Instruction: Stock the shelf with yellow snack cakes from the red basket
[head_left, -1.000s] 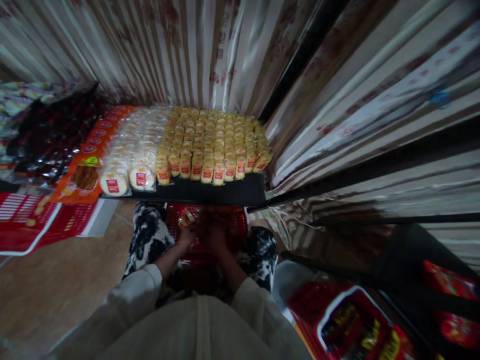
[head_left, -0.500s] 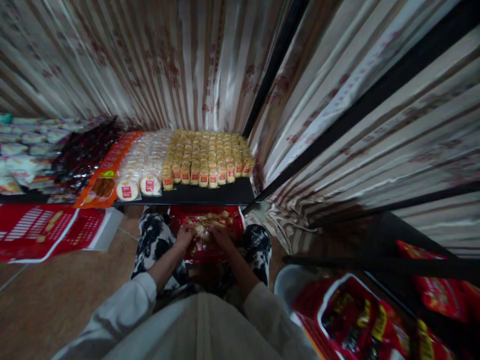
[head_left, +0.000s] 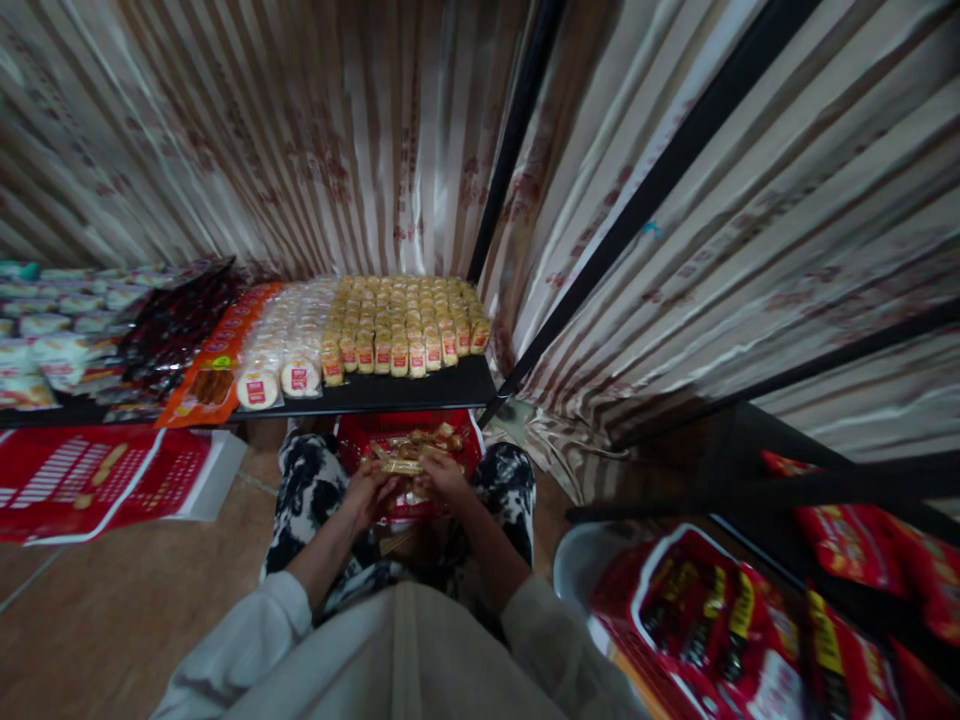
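Observation:
Between my knees sits a red basket (head_left: 475, 440) with loose gold-wrapped snacks (head_left: 427, 438) in it. Above these, a long gold-wrapped snack pack (head_left: 403, 466) stretches between my two hands. My left hand (head_left: 367, 490) has its fingers curled at the pack's left end. At the other end, my right hand (head_left: 445, 477) pinches it, fingers pointing down into the basket. Dim light and blur hide the fingertips. On the black shelf (head_left: 420, 396) just beyond stand rows of yellow-wrapped snacks (head_left: 405, 330), their red labels facing me.
Left along the shelf lie round white packaged cakes (head_left: 259, 388), an orange bag (head_left: 210, 385), dark packets (head_left: 172, 320) and white packets (head_left: 56, 345). A red carton (head_left: 97, 480) is at the lower left. Red packets (head_left: 720, 620) fill a container at the lower right, by black frame bars (head_left: 600, 270).
My hands have come up slightly from the basket's contents, and the long gold pack now shows between them. The view has shifted a little to the right.

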